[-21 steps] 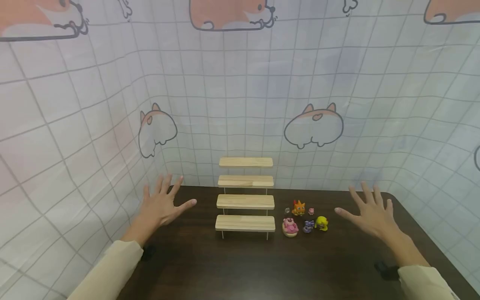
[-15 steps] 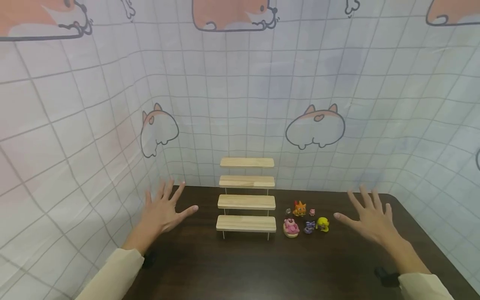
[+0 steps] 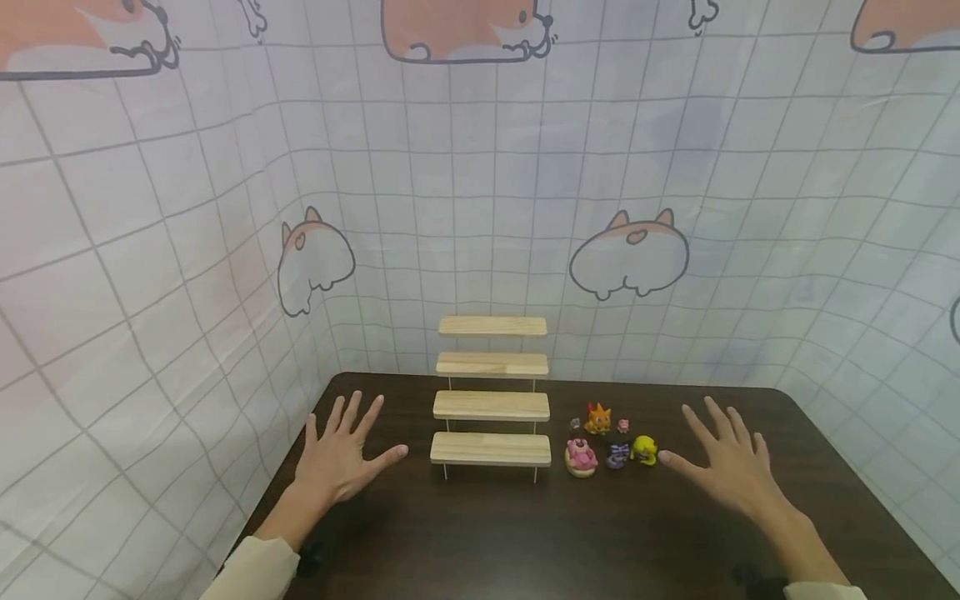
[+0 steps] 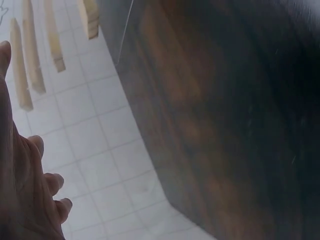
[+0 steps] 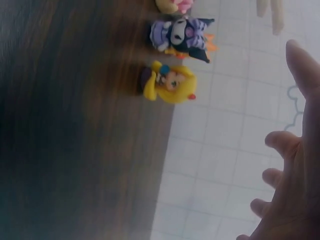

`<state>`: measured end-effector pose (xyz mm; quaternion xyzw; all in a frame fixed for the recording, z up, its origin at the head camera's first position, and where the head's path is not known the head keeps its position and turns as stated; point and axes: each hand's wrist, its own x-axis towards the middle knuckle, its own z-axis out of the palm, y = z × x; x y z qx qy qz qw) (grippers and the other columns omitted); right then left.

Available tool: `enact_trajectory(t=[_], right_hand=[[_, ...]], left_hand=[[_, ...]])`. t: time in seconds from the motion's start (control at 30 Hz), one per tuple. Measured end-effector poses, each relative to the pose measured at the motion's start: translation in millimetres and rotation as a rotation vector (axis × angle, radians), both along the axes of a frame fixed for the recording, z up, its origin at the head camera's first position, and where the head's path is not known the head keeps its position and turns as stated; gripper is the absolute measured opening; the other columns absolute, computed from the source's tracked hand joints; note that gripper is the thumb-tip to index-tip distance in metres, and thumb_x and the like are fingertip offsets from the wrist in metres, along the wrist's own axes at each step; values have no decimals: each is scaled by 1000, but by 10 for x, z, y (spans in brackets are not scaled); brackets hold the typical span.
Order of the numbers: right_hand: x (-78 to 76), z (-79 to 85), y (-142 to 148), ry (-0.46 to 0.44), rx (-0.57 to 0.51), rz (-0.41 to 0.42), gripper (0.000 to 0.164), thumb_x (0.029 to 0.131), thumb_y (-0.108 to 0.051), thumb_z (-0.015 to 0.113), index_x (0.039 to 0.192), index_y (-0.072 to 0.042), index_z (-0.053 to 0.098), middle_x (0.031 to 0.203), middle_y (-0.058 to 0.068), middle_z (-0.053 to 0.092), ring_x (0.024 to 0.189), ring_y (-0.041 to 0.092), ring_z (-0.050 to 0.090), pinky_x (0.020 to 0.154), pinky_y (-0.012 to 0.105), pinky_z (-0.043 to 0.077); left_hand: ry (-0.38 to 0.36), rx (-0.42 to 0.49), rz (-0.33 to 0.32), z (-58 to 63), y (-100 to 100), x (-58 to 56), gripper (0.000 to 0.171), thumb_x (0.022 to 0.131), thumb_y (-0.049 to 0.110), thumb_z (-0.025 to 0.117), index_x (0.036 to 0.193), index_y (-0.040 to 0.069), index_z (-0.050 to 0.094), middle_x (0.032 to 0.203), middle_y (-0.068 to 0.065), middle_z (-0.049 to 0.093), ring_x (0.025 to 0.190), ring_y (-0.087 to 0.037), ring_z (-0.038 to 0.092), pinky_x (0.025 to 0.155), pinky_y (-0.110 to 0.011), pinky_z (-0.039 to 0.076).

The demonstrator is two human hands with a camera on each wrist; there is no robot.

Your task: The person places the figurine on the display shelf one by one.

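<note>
My left hand (image 3: 333,458) is held over the left part of the dark table with fingers spread, holding nothing. To its right stands a tiered wooden display stand (image 3: 491,450) with several pale steps on thin clear legs. My right hand (image 3: 731,467) hovers on the right, fingers spread too, its thumb near a yellow-haired figurine (image 5: 175,86). Beside that one are a purple-and-black figurine (image 5: 182,37) and a pink bear figurine (image 3: 581,458) in a round base. Behind them sit an orange spiky figurine (image 3: 598,419), a tiny pink figurine (image 3: 623,426) and a tiny grey figurine (image 3: 575,425).
The dark wooden table (image 3: 480,533) reaches back to a white grid-patterned curtain (image 3: 480,208) printed with cartoon dogs, which also hangs along both sides. Dark wrist-camera mounts show under each forearm.
Both hands have come lower in the head view and slightly inward, fingers still spread. The stand and figurines have stayed in place.
</note>
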<state>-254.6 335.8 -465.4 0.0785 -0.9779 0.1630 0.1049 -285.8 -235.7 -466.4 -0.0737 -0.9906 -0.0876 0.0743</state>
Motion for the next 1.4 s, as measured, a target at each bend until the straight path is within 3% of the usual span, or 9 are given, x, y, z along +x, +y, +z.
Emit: enact_trajectory(t=[0.17,0.33,0.5,0.67,0.9,1.0,1.13,1.4], right_hand=[[9,-124,-63,12,-55,10,91,95,-60,61,164,-16,22,168,26,11,148,62,11,106,85,10],[-50,-225,-116,53,-128,29,88,94,-52,68,161,-10,30,162,31,23,141,66,23,101,85,20],[-102,-265,-151,0,-246,27,81,97,-47,66,159,-5,33,158,36,28,136,70,27,95,88,25],[-126,-283,-176,-56,-357,-20,75,101,-48,60,157,-5,37,155,34,34,136,61,36,98,81,35],[-204,-384,-206,-82,-535,-59,73,102,-51,57,156,-5,38,150,29,44,132,52,49,100,68,46],[-248,-438,-209,-91,-578,-74,72,103,-51,56,157,-6,37,151,29,44,135,52,47,100,68,46],[-290,-499,-234,-103,-644,-96,72,103,-51,56,158,-8,36,154,29,44,137,52,46,101,68,46],[-375,-632,-265,-134,-765,-123,70,103,-46,58,158,-8,37,156,26,41,142,48,42,108,65,42]], left_hand=[[-22,61,-12,-163,81,-8,97,90,84,41,165,33,10,173,-12,7,159,-43,5,119,-74,-2],[-36,183,-22,-263,191,-66,93,93,80,43,165,33,10,173,-13,7,159,-44,7,120,-74,3],[-7,379,-19,-333,323,-128,84,97,71,48,165,30,18,171,-17,17,156,-47,18,120,-73,10],[57,613,5,-432,439,-180,74,101,62,49,163,27,29,164,-19,34,149,-48,35,115,-73,28],[129,934,81,-570,595,-281,54,102,47,60,148,19,55,133,-15,67,121,-34,64,100,-54,50],[104,1025,105,-627,664,-332,42,102,35,63,140,17,62,121,-14,72,108,-29,69,91,-45,56],[18,1153,117,-684,739,-378,34,102,19,62,135,10,65,114,-19,71,97,-27,72,82,-38,59],[-143,1302,152,-794,835,-418,31,99,18,64,127,4,68,97,-9,69,74,-15,68,66,-32,59]])
